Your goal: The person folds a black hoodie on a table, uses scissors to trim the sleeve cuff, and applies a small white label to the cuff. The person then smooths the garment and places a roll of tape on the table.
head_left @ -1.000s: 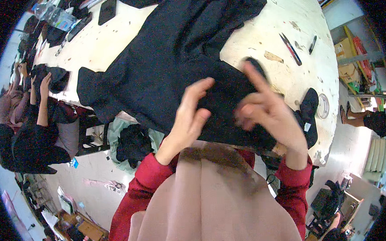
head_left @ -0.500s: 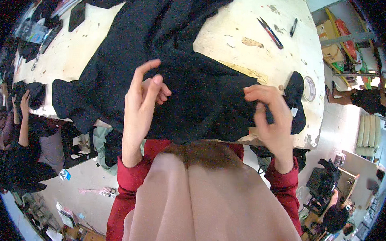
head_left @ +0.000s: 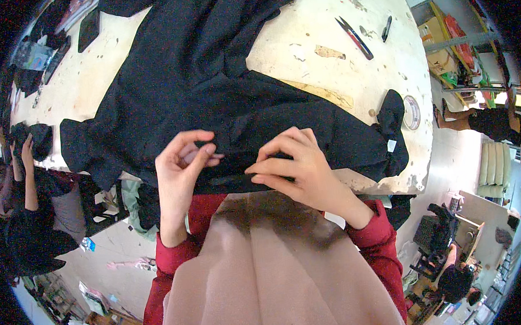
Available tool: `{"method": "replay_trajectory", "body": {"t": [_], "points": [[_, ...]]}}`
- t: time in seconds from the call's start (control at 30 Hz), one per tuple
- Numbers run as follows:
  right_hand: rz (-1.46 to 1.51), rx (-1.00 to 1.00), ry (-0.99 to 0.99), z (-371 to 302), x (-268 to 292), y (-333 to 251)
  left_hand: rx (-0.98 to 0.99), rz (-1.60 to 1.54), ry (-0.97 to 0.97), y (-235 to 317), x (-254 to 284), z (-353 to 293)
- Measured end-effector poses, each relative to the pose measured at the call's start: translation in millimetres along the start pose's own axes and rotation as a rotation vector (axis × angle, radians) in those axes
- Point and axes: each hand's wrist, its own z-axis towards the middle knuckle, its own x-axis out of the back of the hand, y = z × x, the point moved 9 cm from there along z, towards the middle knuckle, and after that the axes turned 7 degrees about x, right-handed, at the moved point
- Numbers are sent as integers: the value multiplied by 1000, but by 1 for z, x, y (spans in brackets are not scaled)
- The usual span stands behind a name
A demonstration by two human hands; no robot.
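Observation:
A large piece of black cloth (head_left: 182,96), apparently a garment, lies spread over the table's near side and runs to the far edge. My left hand (head_left: 182,171) hovers over its near part, index finger stretched out and thumb by the loosely curled other fingers; nothing shows in it. Beside it, my right hand (head_left: 295,167) points leftward with fingertips and thumb drawn together low over the cloth. Whether a bit of cloth or something small sits in that pinch is too fine to see. At the cloth's right end a black piece (head_left: 392,107) bears a small white tag.
On the worn pale table (head_left: 301,21) lie a pair of thread snips (head_left: 355,39), a black pen (head_left: 386,29) and a roll of tape (head_left: 411,112). Yellowish paper (head_left: 327,93) peeks from beneath the cloth. Another person's hand (head_left: 27,150) works at the left. Shelving (head_left: 464,43) stands beyond the right edge.
My right hand has moved left from the cloth's right end toward my left hand, its fingers closing together. My left hand has come lower, nearer my body. The view has shifted slightly.

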Motion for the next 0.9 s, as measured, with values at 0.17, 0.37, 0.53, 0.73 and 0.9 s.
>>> {"method": "replay_trajectory", "body": {"t": [0.17,0.37,0.53,0.73,0.9], "points": [[235,-334,6,0,-27,39,44,43,58,-16,2,-15],[75,-331,-58,2,-38,47,28,189,18,-14,-1,-14],[150,-334,85,-22,-9,63,108,80,24,-28,6,-6],[127,-242,152,-32,0,61,148,107,47,-29,7,-6],[279,-336,70,-39,-2,70,144,78,55,-26,7,-7]]}}
